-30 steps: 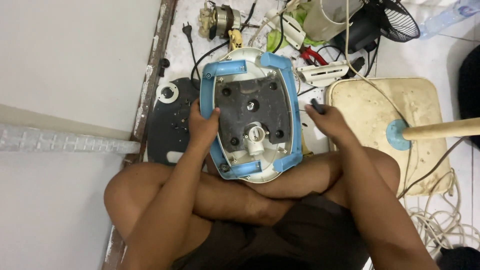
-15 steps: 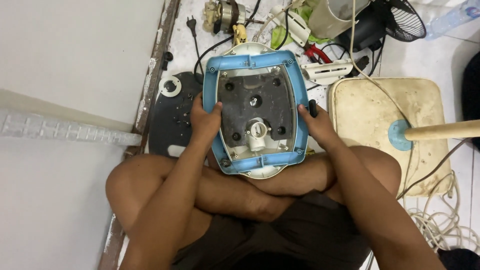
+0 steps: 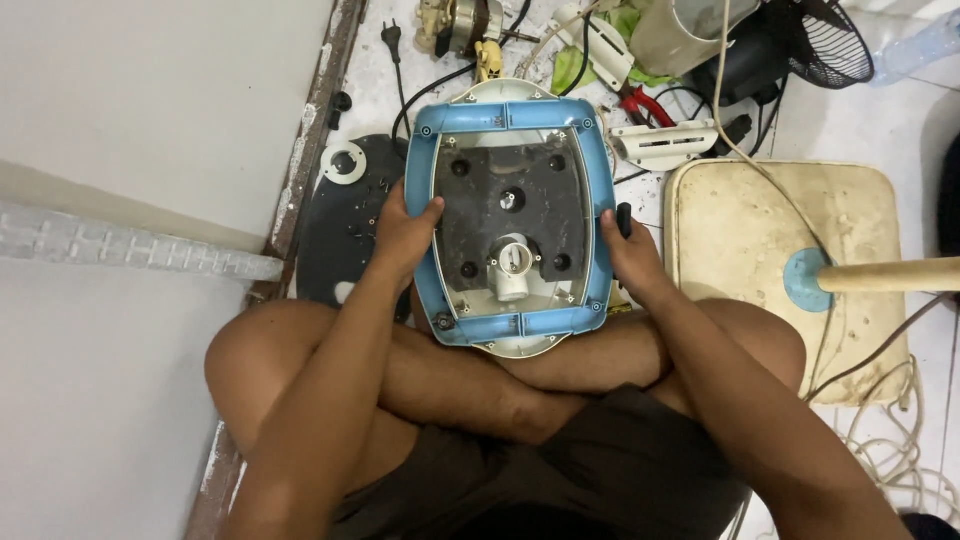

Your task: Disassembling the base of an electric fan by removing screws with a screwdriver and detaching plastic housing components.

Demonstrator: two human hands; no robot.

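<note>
I sit cross-legged on the floor with an upturned fan base (image 3: 511, 218) over my shins. It has a blue frame, a white rim and a dark inner plate with a white socket near its lower middle. My left hand (image 3: 402, 232) grips the left blue edge, thumb resting on the frame. My right hand (image 3: 630, 255) holds the right blue edge, and a dark screwdriver handle (image 3: 624, 220) sticks up from that hand beside the frame.
A black oval cover plate (image 3: 345, 215) lies left of the base. To the right stands a yellowed fan base (image 3: 770, 250) with a pole. Behind are a motor (image 3: 462, 22), a black plug (image 3: 392, 30), red pliers (image 3: 640, 103), white plastic parts, a black fan grille (image 3: 825, 40) and cables.
The fan base has turned from tilted to square in front of me. My right hand moved from beside the base onto its right edge.
</note>
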